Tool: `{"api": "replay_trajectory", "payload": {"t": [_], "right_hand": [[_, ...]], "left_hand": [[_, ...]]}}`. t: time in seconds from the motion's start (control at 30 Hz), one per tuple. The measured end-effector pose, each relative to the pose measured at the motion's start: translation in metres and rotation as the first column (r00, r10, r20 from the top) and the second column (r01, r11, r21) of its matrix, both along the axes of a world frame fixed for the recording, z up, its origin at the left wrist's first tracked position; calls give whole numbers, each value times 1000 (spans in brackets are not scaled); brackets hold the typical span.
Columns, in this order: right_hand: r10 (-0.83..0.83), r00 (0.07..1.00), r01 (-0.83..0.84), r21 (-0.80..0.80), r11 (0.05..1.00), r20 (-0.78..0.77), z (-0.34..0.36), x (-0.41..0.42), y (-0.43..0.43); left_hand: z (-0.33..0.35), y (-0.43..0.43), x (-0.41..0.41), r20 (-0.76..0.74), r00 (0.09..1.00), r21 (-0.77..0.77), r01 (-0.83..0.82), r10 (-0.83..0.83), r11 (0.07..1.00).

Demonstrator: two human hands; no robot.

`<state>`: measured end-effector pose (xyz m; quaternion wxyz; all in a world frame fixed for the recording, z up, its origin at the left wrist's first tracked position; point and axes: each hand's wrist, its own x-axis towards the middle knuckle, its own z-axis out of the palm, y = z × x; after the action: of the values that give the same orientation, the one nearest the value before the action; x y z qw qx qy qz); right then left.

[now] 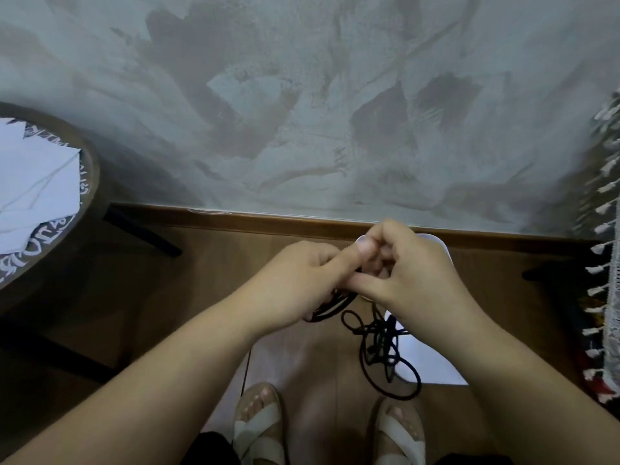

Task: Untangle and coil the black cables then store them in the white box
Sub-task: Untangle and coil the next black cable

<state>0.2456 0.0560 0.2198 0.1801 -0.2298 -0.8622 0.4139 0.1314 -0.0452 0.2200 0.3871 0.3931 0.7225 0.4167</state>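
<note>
My left hand (pixel 302 283) grips a small bundle of coiled black cable (pixel 330 305) that pokes out under its palm. My right hand (pixel 402 273) meets it fingertip to fingertip, fingers curled and pinching the cable between the two hands. Below them a tangled knot of black cable (pixel 382 347) hangs in loose loops above the floor. The white box (pixel 432 360) lies on the floor under my right forearm, mostly hidden by the hands and arm; a rounded white edge (pixel 436 243) shows behind my right hand.
A round wooden table (pixel 90 169) with white papers stands at the left, its dark legs reaching over the wooden floor. A grey wall with a wooden skirting runs behind. A fringed cloth (pixel 604 263) hangs at the right. My sandalled feet (pixel 258 421) are below.
</note>
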Motion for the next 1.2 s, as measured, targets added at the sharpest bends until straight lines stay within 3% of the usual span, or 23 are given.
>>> {"api": "replay_trajectory", "payload": {"t": [0.1, 0.2, 0.3, 0.47, 0.6, 0.8, 1.1, 1.2], "right_hand": [[134, 988, -119, -172, 978, 77, 2, 1, 1], [123, 991, -106, -252, 962, 53, 0, 1, 2], [65, 993, -44, -199, 979, 101, -6, 1, 9], [188, 922, -119, -215, 969, 339, -17, -5, 0], [199, 938, -108, -307, 946, 284, -24, -15, -14], [159, 978, -66, -528, 846, 133, -19, -16, -11], [60, 995, -5, -546, 838, 83, -9, -14, -1], [-7, 996, 55, -590, 805, 83, -14, -15, 1]], "left_hand": [[6, -8, -11, 38, 994, -78, 104, -101, 991], [11, -14, -21, 130, 985, -76, 121, -111, 990], [18, -18, -30, 300, 954, 48, -23, 8, 999], [23, -23, -41, 539, 839, 219, -229, 78, 948], [24, -22, -44, 620, 767, 228, -379, 167, 897], [17, -24, -52, 564, 770, 215, -486, 298, 847], [8, -19, -51, 418, 798, 211, -551, 435, 808], [9, -18, -45, 273, 830, 245, -549, 486, 799]]}}
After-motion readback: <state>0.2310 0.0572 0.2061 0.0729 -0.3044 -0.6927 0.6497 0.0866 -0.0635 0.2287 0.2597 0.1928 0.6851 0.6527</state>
